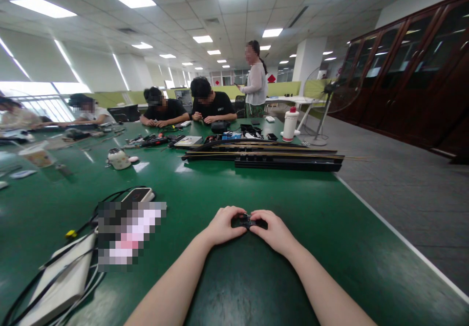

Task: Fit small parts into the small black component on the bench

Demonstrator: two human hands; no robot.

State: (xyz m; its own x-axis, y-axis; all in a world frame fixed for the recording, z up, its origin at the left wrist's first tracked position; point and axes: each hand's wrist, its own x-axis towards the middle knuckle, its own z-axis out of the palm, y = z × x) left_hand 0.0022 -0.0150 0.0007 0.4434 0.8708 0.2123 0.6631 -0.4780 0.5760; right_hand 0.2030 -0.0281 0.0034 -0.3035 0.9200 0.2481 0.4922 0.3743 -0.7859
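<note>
Over the green table (205, 189), near its front, my two hands meet around a small black part (247, 222). My left hand (226, 226) pinches its left side between thumb and fingers. On the opposite side my right hand (273, 230) grips it the same way. The part is dark and small, and fingers cover some of it, so its exact kind does not show. Left of my forearm lie a phone-like device with a blurred screen (134, 235) and a black-and-white device (139, 196) with cables.
Long black strips with thin brass-coloured rods (286, 157) lie across the table ahead. Behind them are tools, small boxes and a white bottle with a red cap (290, 124). A white jar (119, 159) and a cup (38, 156) stand left. Several people sit or stand beyond.
</note>
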